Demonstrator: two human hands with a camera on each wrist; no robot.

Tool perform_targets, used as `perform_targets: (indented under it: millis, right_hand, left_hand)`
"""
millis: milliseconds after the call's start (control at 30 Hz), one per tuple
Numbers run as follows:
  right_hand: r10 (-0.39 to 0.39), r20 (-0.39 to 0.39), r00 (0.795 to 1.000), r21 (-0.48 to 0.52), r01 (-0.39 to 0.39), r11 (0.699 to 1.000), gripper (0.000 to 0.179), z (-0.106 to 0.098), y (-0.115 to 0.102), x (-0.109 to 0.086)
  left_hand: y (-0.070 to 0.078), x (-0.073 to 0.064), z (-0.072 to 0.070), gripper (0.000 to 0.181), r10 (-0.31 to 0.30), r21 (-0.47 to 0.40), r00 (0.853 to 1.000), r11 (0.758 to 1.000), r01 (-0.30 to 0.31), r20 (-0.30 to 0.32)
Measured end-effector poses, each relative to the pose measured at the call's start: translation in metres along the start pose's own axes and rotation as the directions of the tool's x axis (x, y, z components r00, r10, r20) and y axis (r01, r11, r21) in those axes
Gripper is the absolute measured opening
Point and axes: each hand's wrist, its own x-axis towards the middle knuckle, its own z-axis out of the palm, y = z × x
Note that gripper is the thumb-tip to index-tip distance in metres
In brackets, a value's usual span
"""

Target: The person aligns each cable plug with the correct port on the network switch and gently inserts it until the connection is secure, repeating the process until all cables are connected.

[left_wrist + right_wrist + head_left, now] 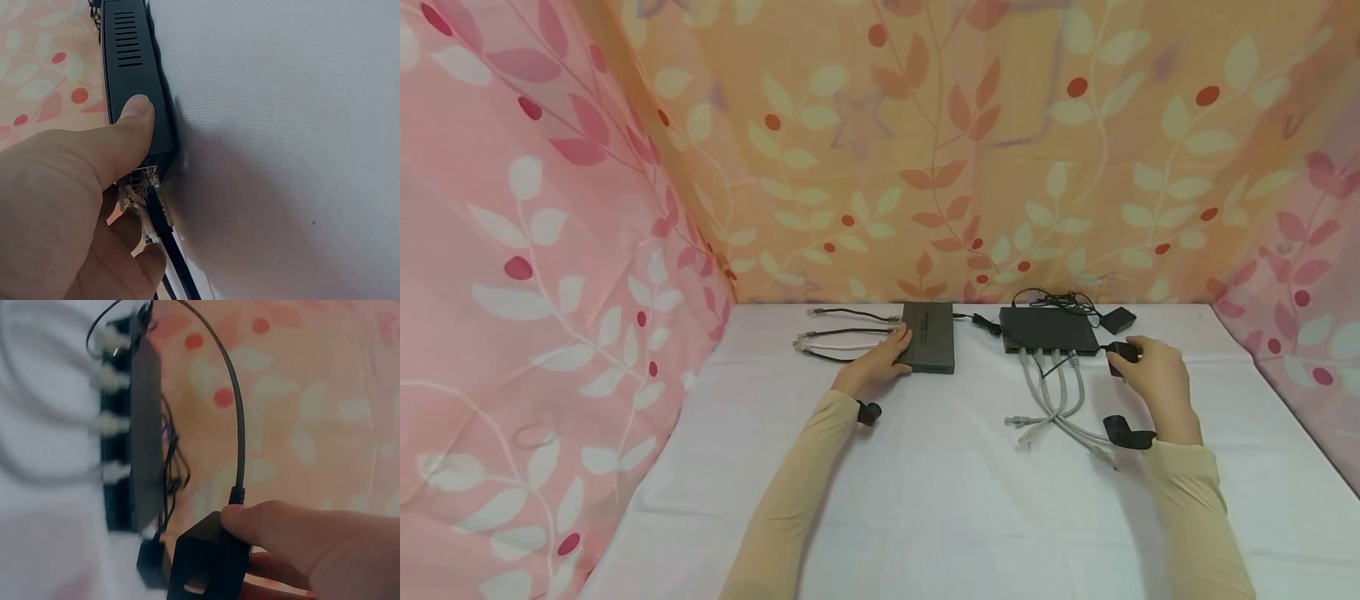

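Note:
My left hand [876, 362] grips the left end of a dark network switch [934, 337] on the white table. In the left wrist view, its thumb lies along the vented side and its fingers curl around by the plugs [140, 194]. Short black and white network cables [842, 333] run left from that switch. On the right, my right hand [1156, 375] pinches a black power adapter [209, 556] between thumb and fingers, its thin cord [239, 425] arching upward in the right wrist view. Beside it lies a second black switch [1048, 329] with several grey network cables [1060, 400] plugged into its front.
Another black adapter [1117, 320] sits behind my right hand, and a bundle of black cord [1060, 302] lies over the second switch's back edge. Between the switches is a black cord [987, 324]. Patterned cloth [850, 208] hangs behind and at both sides of the table.

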Motion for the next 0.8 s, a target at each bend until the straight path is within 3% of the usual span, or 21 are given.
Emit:
perform_targets:
  millis: [300,800]
  right_hand:
    - [-0.121,0.034,0.992,0.060,0.119,0.991,0.050,0.029,-0.052,0.017]
    - [-0.201,0.162,0.966,0.134,0.181,0.974,0.052,0.110,-0.114,0.035]
  left_hand:
    - [-0.001,-0.001,0.000,0.073,0.011,-0.026,1.000,1.000,-0.011,0.000]
    - [-0.003,-0.001,0.003,0.073,0.006,-0.003,1.000,1.000,-0.006,-0.012]
